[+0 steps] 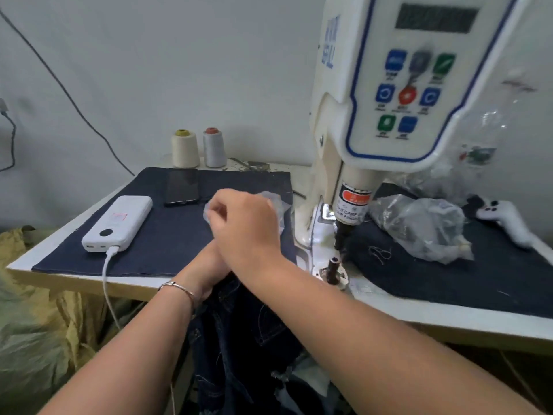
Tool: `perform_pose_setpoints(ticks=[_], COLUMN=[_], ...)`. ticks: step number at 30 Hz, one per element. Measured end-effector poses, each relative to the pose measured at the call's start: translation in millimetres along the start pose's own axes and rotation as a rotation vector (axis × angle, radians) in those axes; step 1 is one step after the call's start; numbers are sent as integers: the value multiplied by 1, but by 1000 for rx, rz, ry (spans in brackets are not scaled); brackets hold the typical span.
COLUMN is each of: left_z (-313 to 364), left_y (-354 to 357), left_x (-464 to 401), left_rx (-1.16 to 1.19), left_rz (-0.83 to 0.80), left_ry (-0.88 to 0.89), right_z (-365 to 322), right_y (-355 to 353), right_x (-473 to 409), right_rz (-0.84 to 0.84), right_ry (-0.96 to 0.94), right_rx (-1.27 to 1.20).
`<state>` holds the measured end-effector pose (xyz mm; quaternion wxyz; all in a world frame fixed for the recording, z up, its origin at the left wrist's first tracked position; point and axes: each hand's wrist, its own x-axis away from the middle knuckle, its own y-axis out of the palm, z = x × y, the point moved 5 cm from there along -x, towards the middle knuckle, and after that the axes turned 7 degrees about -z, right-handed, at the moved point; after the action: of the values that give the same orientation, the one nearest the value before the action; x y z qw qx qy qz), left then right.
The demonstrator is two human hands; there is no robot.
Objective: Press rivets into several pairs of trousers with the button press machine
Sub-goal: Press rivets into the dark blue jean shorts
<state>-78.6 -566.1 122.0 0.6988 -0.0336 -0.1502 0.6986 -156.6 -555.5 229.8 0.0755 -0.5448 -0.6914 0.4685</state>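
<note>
Right hand [245, 226] fingers curled over clear plastic bag [276, 205]; left hand [206, 271] hidden, fingers' state unclear. Button press machine [389, 115] label reads "TAKE CARE OF YOUR FINGER". Trousers [248, 330] at the surface's front edge.

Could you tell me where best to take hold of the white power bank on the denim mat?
Grip the power bank across its long sides near the middle, coming from above. It lies flat, and the cable is plugged into its near end, so that end is best avoided.
</note>
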Motion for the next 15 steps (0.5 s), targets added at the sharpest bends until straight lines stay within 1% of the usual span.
perform_pose_setpoints(ticks=[3, 5, 7, 9, 11, 13, 15], left_z=[-4, 0, 2, 0, -1, 1, 2], left_y=[1, 5, 8, 8, 7, 9, 10], left_x=[0, -3, -3, -4, -5, -3, -4], left_rx=[91, 100, 133, 150, 161, 177, 171], left_rz=[-6, -75, -123, -105, -96, -93, -87], left_ry=[-58, -51, -55, -68, -59, -55, -51], right_z=[-12, -1, 26, 65, 109, 150, 188], right_y=[-31, -57, -84, -110, -134, -154, -171], right_x=[69, 112, 149, 177, 193, 195, 184], right_rz=[73, 99, 123, 156, 169, 148, 122], right_ry=[-168, -208, -199, -89, 102, 273, 403], right_rx=[-132, -196, -223, -215, -195, -156, -119])
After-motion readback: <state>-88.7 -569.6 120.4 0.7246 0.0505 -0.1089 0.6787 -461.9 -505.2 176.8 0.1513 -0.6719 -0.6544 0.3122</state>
